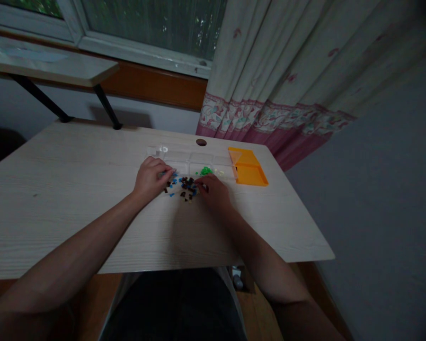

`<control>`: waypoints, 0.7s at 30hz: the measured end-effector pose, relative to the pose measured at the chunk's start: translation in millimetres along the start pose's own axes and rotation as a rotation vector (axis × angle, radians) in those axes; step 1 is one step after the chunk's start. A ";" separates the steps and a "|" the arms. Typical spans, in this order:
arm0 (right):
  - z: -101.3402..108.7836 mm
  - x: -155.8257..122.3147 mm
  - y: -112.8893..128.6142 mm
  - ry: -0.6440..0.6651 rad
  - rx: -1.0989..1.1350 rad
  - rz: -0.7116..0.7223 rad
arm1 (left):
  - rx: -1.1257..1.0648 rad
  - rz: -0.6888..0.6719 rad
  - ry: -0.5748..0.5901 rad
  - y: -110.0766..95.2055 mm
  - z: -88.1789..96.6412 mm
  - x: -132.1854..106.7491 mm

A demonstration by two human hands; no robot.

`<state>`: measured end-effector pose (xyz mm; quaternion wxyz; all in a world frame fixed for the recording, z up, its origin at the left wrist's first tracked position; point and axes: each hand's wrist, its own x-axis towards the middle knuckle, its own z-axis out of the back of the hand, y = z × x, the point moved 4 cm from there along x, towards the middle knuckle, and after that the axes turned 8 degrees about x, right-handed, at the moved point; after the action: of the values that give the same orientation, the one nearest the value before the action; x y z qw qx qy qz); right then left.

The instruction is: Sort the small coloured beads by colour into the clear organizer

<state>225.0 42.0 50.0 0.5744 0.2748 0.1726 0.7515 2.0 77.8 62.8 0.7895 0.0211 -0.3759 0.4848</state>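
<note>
A small heap of brown and blue beads (187,184) lies on the light wooden table (74,189). My left hand (152,177) rests knuckles-up at the heap's left edge, its fingers curled and pinched over a few blue beads. My right hand (213,189) sits on the heap's right side with fingers curled down onto the beads. What either pinch holds is too small to see. Just behind the hands lies a clear compartment tray (184,158) with green beads (206,170) in one cell.
An orange lid (247,166) lies open at the tray's right end. A round cable hole (201,142) sits near the table's back edge. A second table (49,64) stands behind on the left, under a window. A flowered curtain (277,94) hangs at the right.
</note>
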 end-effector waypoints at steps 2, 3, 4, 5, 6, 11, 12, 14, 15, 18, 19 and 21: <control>-1.6 -0.6 1.7 0.012 -0.035 0.024 | -0.030 0.042 -0.021 4.4 -0.2 1.4; -2.6 -0.9 3.3 0.019 -0.046 0.039 | -0.039 0.049 -0.025 5.4 -0.4 1.9; -3.8 -1.0 5.0 0.026 -0.053 0.054 | -0.043 0.053 -0.026 5.9 -0.7 2.2; -5.2 -1.1 6.8 0.036 -0.059 0.068 | -0.042 0.055 -0.027 5.9 -1.0 2.3; -6.6 -0.9 8.6 0.045 -0.064 0.080 | -0.039 0.057 -0.024 5.5 -1.6 2.2; -11.9 0.5 14.6 0.055 -0.095 0.112 | -0.037 0.048 -0.003 2.7 -5.3 1.1; -12.5 0.6 15.1 0.055 -0.102 0.112 | -0.040 0.047 -0.004 2.7 -5.8 1.1; -13.3 0.1 15.8 0.054 -0.120 0.107 | -0.044 0.051 -0.013 3.2 -6.0 1.2; -13.5 -0.3 16.2 0.054 -0.129 0.105 | -0.045 0.053 -0.020 3.4 -5.9 1.3; -14.0 -1.6 17.2 0.051 -0.156 0.094 | -0.051 0.047 -0.034 3.1 -5.2 1.3; -14.2 -1.9 17.6 0.052 -0.163 0.091 | -0.055 0.043 -0.039 2.8 -4.9 1.3; -14.4 -2.3 18.5 0.050 -0.171 0.089 | -0.060 0.038 -0.044 2.3 -4.5 1.0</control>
<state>202.3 35.4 48.8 0.5572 0.2133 0.1100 0.7949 3.0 81.5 59.4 0.7719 0.0011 -0.4081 0.4874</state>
